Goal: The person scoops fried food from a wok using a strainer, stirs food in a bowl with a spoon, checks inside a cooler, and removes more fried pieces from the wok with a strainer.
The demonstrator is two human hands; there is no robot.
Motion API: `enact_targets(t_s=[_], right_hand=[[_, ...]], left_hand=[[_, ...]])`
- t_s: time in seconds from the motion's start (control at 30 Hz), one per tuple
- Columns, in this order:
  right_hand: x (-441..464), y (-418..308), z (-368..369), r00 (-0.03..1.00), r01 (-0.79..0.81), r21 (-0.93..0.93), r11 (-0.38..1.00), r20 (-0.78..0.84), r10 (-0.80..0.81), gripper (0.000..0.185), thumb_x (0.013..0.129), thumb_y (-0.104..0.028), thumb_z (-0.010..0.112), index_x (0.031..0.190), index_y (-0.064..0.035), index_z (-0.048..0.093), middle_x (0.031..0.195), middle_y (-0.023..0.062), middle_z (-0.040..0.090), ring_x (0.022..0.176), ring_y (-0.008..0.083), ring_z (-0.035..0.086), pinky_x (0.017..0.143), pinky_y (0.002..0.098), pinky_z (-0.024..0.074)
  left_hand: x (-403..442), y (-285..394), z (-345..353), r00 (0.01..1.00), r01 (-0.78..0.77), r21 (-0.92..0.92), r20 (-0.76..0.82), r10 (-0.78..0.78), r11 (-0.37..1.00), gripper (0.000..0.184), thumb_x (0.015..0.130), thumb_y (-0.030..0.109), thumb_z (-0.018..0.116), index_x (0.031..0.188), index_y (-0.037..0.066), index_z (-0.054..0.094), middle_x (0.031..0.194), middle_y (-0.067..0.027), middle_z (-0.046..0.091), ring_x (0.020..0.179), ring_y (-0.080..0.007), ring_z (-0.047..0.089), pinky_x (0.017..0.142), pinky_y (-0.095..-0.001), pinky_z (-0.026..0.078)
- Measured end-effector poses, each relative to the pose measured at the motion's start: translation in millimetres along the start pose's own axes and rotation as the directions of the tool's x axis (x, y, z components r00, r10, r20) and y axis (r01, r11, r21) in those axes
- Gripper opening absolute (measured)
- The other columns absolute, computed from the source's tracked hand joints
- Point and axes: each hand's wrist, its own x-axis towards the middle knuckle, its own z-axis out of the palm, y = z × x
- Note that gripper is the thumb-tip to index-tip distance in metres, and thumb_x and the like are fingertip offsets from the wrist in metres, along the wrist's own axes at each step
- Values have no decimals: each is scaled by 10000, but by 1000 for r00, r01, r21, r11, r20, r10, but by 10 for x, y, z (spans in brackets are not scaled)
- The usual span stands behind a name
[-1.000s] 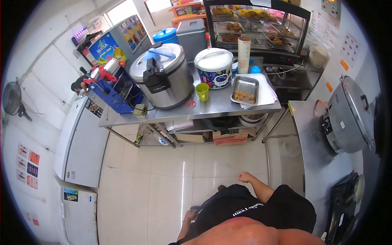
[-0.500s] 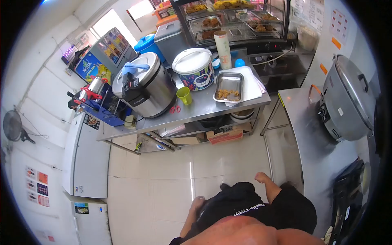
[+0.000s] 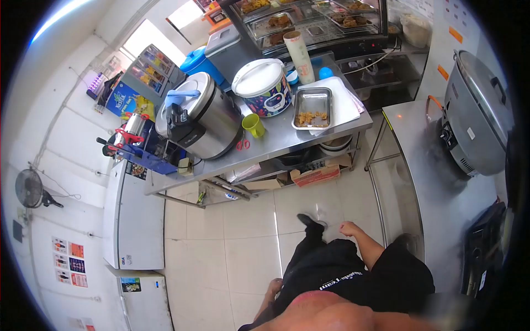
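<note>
Low in the view, my left hand [image 3: 275, 286] hangs beside my left thigh, against the black trousers [image 3: 301, 267]. Its fingers are mostly hidden. My right hand [image 3: 348, 228] swings forward over the floor with its fingers curled in, and nothing shows in it. Both hands are apart from the steel table [image 3: 276, 142] ahead. On that table a metal tray [image 3: 313, 122] with some fried bits lies on white paper [image 3: 343, 105]. Beside it stand a patterned rice cooker [image 3: 265, 102], a green cup [image 3: 253, 126], red-handled scissors [image 3: 243, 144] and a large steel pot cooker [image 3: 212, 124].
A second steel counter [image 3: 419, 149] on the right carries a big grey cooker [image 3: 475, 121] and a black appliance [image 3: 486, 248]. White freezers [image 3: 141, 215] line the left wall. A food display case [image 3: 309, 33] stands at the back. My shoe [image 3: 310, 220] is on the tiled floor [image 3: 248, 251].
My left foot has come forward into view. My right hand has shifted slightly forward, and my left hand lower down. The view has turned a little.
</note>
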Motion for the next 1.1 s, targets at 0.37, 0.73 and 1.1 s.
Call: enact_targets(t_s=[0.37, 0.73, 1.1], right_hand=[[-185, 505, -274, 975, -93, 76, 993, -195, 106, 149, 736, -165, 540, 810, -59, 615, 574, 72, 582, 457, 176, 540, 420, 321, 448], [-663, 788, -74, 932, -351, 175, 920, -27, 361, 173, 712, -177, 549, 666, -11, 571, 600, 98, 561, 485, 208, 554, 426, 352, 476], [530, 13, -864, 965, -158, 229, 960, -172, 200, 125, 725, -154, 519, 758, -50, 580, 604, 74, 557, 471, 178, 539, 405, 317, 454]], left_hand=[[624, 403, -176, 931, -351, 246, -6, 364, 903, 424, 770, 310, 645, 1039, -15, 612, 842, -218, 655, 803, -261, 645, 727, -353, 493], [694, 1068, -473, 974, -226, 32, -6, 226, 974, 299, 849, 253, 550, 1007, 8, 619, 815, -156, 660, 634, -202, 627, 628, -324, 491], [685, 481, -436, 974, -219, 43, -52, 221, 975, 300, 838, 237, 566, 1031, 14, 621, 831, -167, 658, 686, -215, 632, 624, -315, 497]])
